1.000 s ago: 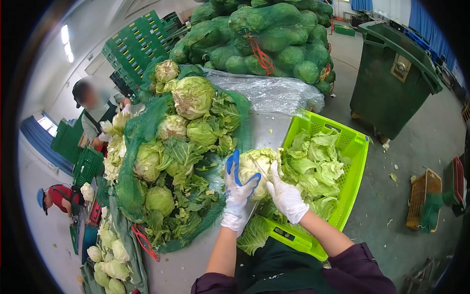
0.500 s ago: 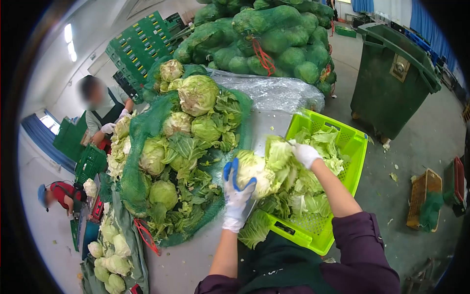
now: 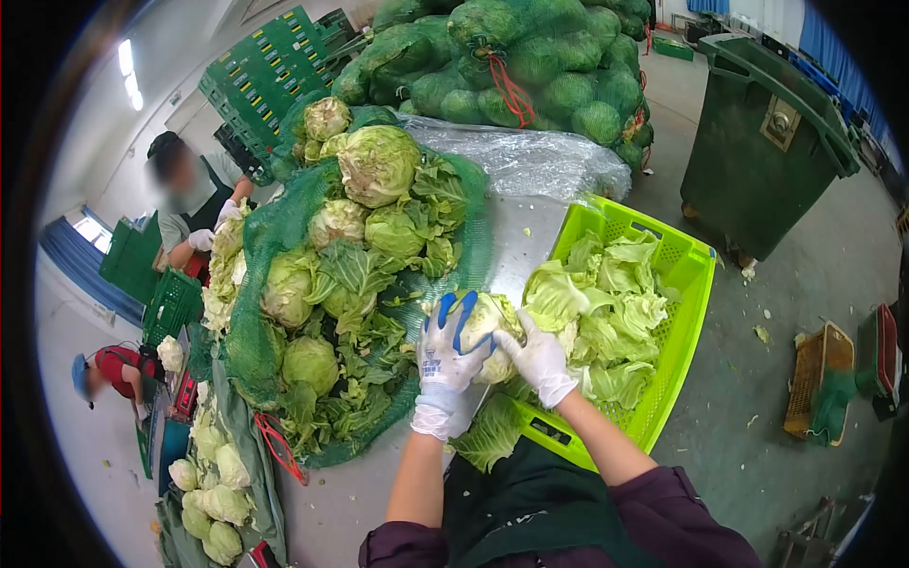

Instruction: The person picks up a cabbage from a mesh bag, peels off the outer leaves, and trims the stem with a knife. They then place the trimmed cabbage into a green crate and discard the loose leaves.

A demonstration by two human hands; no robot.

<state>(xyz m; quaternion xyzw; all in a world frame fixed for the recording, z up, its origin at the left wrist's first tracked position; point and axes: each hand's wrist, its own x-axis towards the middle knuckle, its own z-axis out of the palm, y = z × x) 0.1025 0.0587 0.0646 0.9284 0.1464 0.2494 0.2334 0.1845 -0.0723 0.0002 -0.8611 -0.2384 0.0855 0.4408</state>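
Note:
My left hand [image 3: 449, 355], in a white and blue glove, is wrapped round the left side of a pale cabbage [image 3: 490, 327]. Against the cabbage's right side rests my right hand [image 3: 540, 358], also gloved, its fingers bent onto it. Just to the right, loose cabbage leaves [image 3: 615, 322] lie in a lime-green crate [image 3: 699, 327]. One large green leaf [image 3: 490, 434] hangs at the crate's near left corner. Left of my hands, a green net [image 3: 248, 327] holds several whole cabbages and dark leaves.
Netted cabbages [image 3: 559, 76] are piled at the back behind plastic wrap [image 3: 530, 161]. A green wheeled bin [image 3: 748, 161] stands at the right, a brown basket [image 3: 816, 383] below it. Two people are at the left, one beside trimmed cabbages. Green crates [image 3: 270, 71] are stacked behind.
My right hand has moved from the leaves over the crate leftward and down onto the cabbage. Leaves that were in it now lie in the crate. My left hand has shifted slightly up.

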